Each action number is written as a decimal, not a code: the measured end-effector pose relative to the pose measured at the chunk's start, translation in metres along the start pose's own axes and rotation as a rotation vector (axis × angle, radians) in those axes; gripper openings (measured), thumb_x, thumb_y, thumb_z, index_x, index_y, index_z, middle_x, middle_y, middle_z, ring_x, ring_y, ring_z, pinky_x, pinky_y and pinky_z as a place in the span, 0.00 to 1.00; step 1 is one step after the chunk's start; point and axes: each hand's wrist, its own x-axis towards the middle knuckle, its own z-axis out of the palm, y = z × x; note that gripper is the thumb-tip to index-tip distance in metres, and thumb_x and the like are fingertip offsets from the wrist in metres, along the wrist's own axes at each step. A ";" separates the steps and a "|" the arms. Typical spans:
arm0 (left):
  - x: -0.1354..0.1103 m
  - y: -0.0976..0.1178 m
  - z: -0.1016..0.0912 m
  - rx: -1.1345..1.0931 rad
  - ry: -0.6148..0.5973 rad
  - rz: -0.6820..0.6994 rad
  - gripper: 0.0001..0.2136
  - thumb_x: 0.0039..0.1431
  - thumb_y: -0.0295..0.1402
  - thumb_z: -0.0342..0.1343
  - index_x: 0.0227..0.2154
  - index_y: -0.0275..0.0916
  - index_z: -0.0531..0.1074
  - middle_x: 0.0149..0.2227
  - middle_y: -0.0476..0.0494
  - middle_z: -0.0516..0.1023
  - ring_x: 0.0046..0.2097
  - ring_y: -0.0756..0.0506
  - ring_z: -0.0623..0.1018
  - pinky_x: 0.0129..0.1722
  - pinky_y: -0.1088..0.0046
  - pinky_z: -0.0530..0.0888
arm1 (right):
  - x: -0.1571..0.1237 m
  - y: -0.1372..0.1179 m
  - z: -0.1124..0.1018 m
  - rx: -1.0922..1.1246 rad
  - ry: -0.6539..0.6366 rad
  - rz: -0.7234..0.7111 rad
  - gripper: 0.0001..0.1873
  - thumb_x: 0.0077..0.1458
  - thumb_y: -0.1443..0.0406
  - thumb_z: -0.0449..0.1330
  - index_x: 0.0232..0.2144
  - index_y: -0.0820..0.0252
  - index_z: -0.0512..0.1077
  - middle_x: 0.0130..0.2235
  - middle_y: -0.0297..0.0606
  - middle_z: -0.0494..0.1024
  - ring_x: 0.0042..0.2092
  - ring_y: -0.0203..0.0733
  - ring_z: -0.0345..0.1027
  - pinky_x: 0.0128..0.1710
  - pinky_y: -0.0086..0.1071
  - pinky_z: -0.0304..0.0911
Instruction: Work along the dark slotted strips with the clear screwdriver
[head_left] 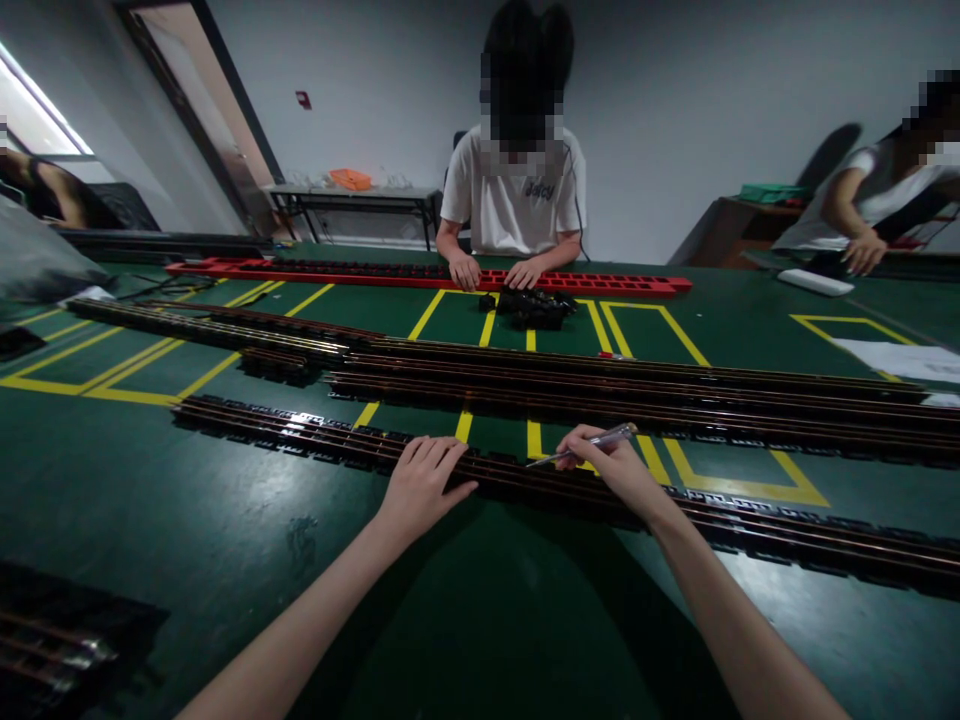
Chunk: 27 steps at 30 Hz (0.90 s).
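A long black rail (330, 430) with copper-coloured strips runs across the green table in front of me. My left hand (424, 485) lies over it, palm down, fingers stretched together and thumb apart. To the right, my right hand (604, 465) is closed around a slim, silvery, pen-like tool (616, 435). The tool slants down to the left, and its thin tip is at the rail's strips, a short way from my left thumb. Whether the tip touches the rail is too small to tell.
Beyond lie several similar rails (637, 385) and a short rail piece (274, 362). Across the table a person's hands (525, 272) are at a red slotted tray (637, 285), by a pile of black parts (536, 307). Another rail (52, 640) lies near left. Papers (900, 358) lie right.
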 end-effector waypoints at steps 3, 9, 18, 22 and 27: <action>0.000 0.001 0.000 -0.005 -0.003 -0.007 0.17 0.59 0.42 0.51 0.46 0.36 0.67 0.45 0.39 0.75 0.47 0.41 0.73 0.50 0.58 0.67 | -0.003 -0.001 -0.005 -0.018 0.011 0.006 0.14 0.49 0.54 0.60 0.23 0.58 0.72 0.24 0.35 0.75 0.29 0.41 0.70 0.34 0.37 0.65; 0.000 0.002 0.000 0.012 0.000 -0.013 0.15 0.59 0.38 0.51 0.46 0.36 0.68 0.45 0.39 0.75 0.47 0.41 0.73 0.50 0.58 0.66 | -0.002 0.004 -0.008 -0.015 0.030 -0.005 0.12 0.50 0.57 0.59 0.23 0.58 0.72 0.23 0.35 0.75 0.29 0.41 0.70 0.34 0.36 0.64; 0.000 0.003 -0.001 0.006 -0.001 -0.010 0.15 0.59 0.38 0.50 0.46 0.35 0.68 0.45 0.39 0.75 0.47 0.41 0.73 0.50 0.59 0.66 | 0.000 0.016 -0.013 0.057 0.105 -0.019 0.09 0.47 0.62 0.57 0.20 0.59 0.72 0.19 0.34 0.73 0.24 0.38 0.66 0.26 0.32 0.60; 0.000 0.003 -0.001 0.010 0.002 -0.015 0.15 0.59 0.38 0.51 0.46 0.36 0.68 0.45 0.39 0.75 0.47 0.41 0.73 0.50 0.58 0.66 | 0.000 0.014 -0.011 0.065 0.175 -0.033 0.10 0.44 0.61 0.57 0.17 0.59 0.70 0.17 0.34 0.70 0.22 0.38 0.64 0.24 0.32 0.57; 0.000 0.003 -0.001 0.011 0.001 -0.018 0.15 0.59 0.38 0.51 0.46 0.36 0.68 0.45 0.39 0.75 0.47 0.41 0.73 0.50 0.59 0.66 | -0.001 0.012 -0.010 0.092 0.187 -0.055 0.11 0.45 0.60 0.58 0.16 0.59 0.70 0.17 0.34 0.69 0.21 0.37 0.63 0.24 0.32 0.57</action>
